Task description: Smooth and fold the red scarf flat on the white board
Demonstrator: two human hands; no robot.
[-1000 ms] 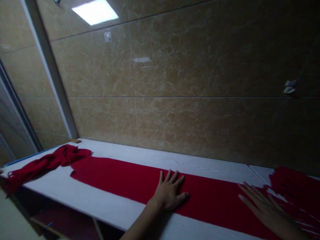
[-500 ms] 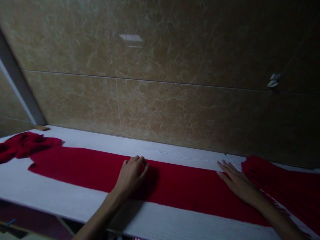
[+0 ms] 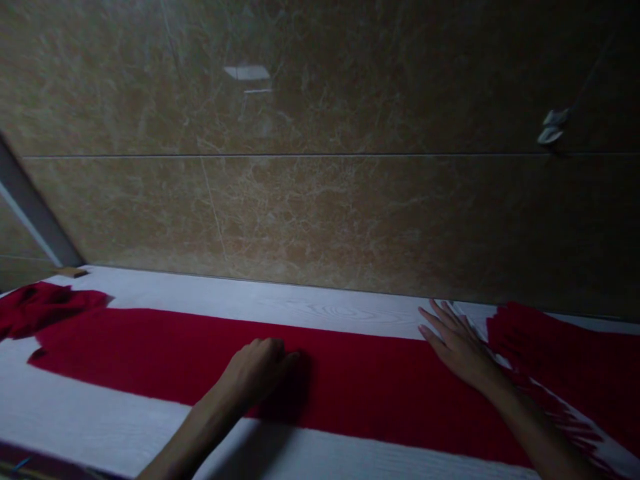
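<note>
A long red scarf (image 3: 370,380) lies stretched flat across the white tabletop (image 3: 120,403), with fringe strands at its right end. My left hand (image 3: 260,370) is over the scarf's middle, its fingers curled in and its thumb pointing right. A dark shadow falls beside it, and whatever the fingers hold, if anything, is hidden. Near the fringed end, my right hand (image 3: 457,343) lies open with fingers spread, palm down over the scarf's upper edge and the white surface.
At the far left sits a bunched red cloth (image 3: 50,307), close to a small brown block (image 3: 71,272). More red fabric (image 3: 575,360) with a fringed edge lies at the right. A tiled wall (image 3: 300,213) rises behind the tabletop, with a small white fitting (image 3: 554,127) on it.
My left hand has curled more closely and sits a little lower in view. My right hand has shifted slightly up and left, fingers spread wider. The camera view has tilted.
</note>
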